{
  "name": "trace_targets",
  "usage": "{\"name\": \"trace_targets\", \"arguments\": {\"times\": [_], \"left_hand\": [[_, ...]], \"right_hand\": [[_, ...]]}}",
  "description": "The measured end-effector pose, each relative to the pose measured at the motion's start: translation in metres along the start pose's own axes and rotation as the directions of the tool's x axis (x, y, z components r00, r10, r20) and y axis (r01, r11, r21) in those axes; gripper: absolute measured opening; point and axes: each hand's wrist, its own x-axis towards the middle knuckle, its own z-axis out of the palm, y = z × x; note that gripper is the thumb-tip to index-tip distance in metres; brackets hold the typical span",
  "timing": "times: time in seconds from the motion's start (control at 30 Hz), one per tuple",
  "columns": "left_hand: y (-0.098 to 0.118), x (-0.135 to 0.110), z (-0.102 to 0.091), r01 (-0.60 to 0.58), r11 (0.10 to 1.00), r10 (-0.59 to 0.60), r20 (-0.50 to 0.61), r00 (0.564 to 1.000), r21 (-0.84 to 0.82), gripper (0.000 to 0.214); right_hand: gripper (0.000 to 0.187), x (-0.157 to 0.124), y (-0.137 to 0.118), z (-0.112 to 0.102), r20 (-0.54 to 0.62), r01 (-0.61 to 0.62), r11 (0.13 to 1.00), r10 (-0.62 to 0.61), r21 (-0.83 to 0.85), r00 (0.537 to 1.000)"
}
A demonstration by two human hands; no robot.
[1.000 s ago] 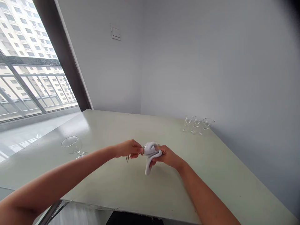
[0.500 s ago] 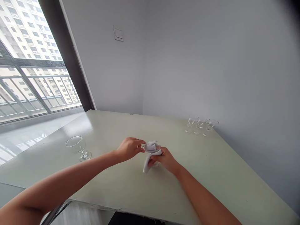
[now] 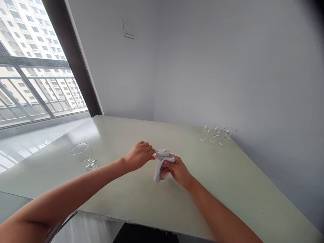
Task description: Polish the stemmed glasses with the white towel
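Over the middle of the table, my left hand is closed round the stem end of a clear stemmed glass, which lies sideways with its bowl toward the right. My right hand grips a white cloth. Part of that cloth is tucked inside the bowl, and the rest hangs below in a loop. My left fingers hide the glass's foot. To the left, another stemmed glass stands on the table beyond my left forearm.
Three similar glasses, a left one, a middle one and a right one, stand together at the table's far right near the wall. The pale table has its front edge close to me. A dark seat sits below it.
My left hand has turned, and its fingers have curled more tightly round the glass's stem end. The cloth in my right hand has shifted slightly. The glasses standing on the table remain in place.
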Motion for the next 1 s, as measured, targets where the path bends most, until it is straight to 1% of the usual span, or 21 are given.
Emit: {"name": "trace_targets", "arguments": {"times": [0.07,0.1,0.17,0.2,0.23,0.27,0.33,0.37,0.4,0.47,0.53,0.57,0.63,0.67,0.7,0.73,0.77,0.8,0.87,0.93,1.0], "left_hand": [[-0.008,-0.001,-0.002,0.115,0.968,-0.081,0.156,0.984,-0.222,0.031],[-0.011,-0.002,-0.004,0.182,0.922,-0.089,0.27,0.959,-0.341,0.034],[-0.012,-0.005,-0.006,0.278,0.823,-0.013,0.474,0.88,-0.495,0.04],[-0.01,-0.007,-0.007,0.292,0.815,0.008,0.514,0.858,-0.5,0.041],[-0.007,-0.008,-0.007,0.274,0.849,-0.014,0.498,0.867,-0.452,0.04],[-0.002,-0.008,-0.007,0.23,0.908,-0.063,0.426,0.902,-0.351,0.036],[0.007,-0.007,-0.005,0.133,0.989,-0.12,0.179,0.976,-0.062,0.028],[0.01,-0.006,-0.005,0.097,0.993,-0.101,0.073,0.992,0.06,0.026],[0.012,-0.005,-0.004,0.062,0.989,-0.064,0.015,0.998,0.134,0.025],[0.009,-0.002,-0.005,0.014,0.99,-0.016,0.016,1.0,0.142,0.026],[-0.001,0.0,-0.007,0.055,0.998,-0.055,0.094,0.994,0.001,0.033],[-0.006,0.001,-0.008,0.1,0.988,-0.078,0.175,0.981,-0.117,0.037],[-0.014,0.001,-0.008,0.218,0.909,-0.072,0.383,0.921,-0.355,0.042],[-0.015,0.001,-0.007,0.266,0.867,-0.048,0.459,0.887,-0.422,0.044],[-0.015,0.0,-0.006,0.285,0.853,-0.045,0.483,0.874,-0.436,0.044],[-0.013,0.0,-0.004,0.273,0.877,-0.074,0.449,0.89,-0.396,0.043],[-0.01,-0.001,-0.001,0.234,0.923,-0.118,0.355,0.927,-0.306,0.04],[-0.007,-0.001,0.001,0.189,0.964,-0.146,0.221,0.964,-0.188,0.036],[-0.002,-0.001,0.005,0.115,0.993,-0.115,0.0,0.993,0.008,0.03],[-0.001,-0.001,0.005,0.066,0.997,-0.065,-0.038,0.997,0.033,0.03],[-0.003,-0.001,0.002,0.087,0.991,-0.084,0.034,0.996,-0.104,0.033]], "right_hand": [[0.027,-0.005,-0.008,-0.001,0.077,0.031,0.981,-0.017,-0.19,0.997],[0.026,-0.007,-0.011,-0.001,0.117,0.034,0.968,-0.004,-0.25,0.993],[0.025,-0.008,-0.014,-0.004,0.174,-0.001,0.958,0.053,-0.287,0.983],[0.025,-0.007,-0.013,-0.004,0.17,-0.023,0.961,0.072,-0.274,0.983],[0.025,-0.005,-0.01,-0.005,0.139,-0.042,0.971,0.076,-0.237,0.987],[0.024,-0.003,-0.007,-0.004,0.081,-0.049,0.983,0.064,-0.175,0.995],[0.022,0.001,0.0,-0.002,-0.054,-0.032,0.999,0.032,-0.01,0.998],[0.021,0.003,0.003,-0.001,-0.098,-0.019,0.997,0.026,0.074,0.995],[0.021,0.004,0.005,0.001,-0.112,-0.013,0.99,0.029,0.138,0.993],[0.022,0.002,0.003,0.005,-0.065,-0.025,0.99,0.035,0.139,0.997],[0.028,-0.004,-0.003,0.007,0.014,-0.029,0.999,0.029,-0.017,0.999],[0.03,-0.006,-0.007,0.008,0.047,-0.018,0.993,0.024,-0.115,0.999],[0.029,-0.009,-0.013,0.007,0.089,0.004,0.966,0.019,-0.259,0.996],[0.028,-0.009,-0.013,0.006,0.088,0.001,0.958,0.025,-0.287,0.996],[0.027,-0.008,-0.012,0.005,0.067,-0.013,0.958,0.033,-0.287,0.997],[0.028,-0.006,-0.01,0.003,0.029,-0.034,0.965,0.044,-0.259,0.999],[0.028,-0.003,-0.007,0.002,-0.019,-0.053,0.977,0.051,-0.204,0.999],[0.028,-0.001,-0.005,0.001,-0.069,-0.061,0.99,0.053,-0.13,0.996],[0.026,0.003,-0.001,-0.001,-0.125,-0.045,0.999,0.047,0.018,0.991],[0.025,0.003,-0.002,-0.002,-0.079,-0.027,0.998,0.031,0.048,0.996],[0.028,-0.001,-0.01,-0.003,0.034,-0.016,0.997,0.019,-0.082,0.999]]}}
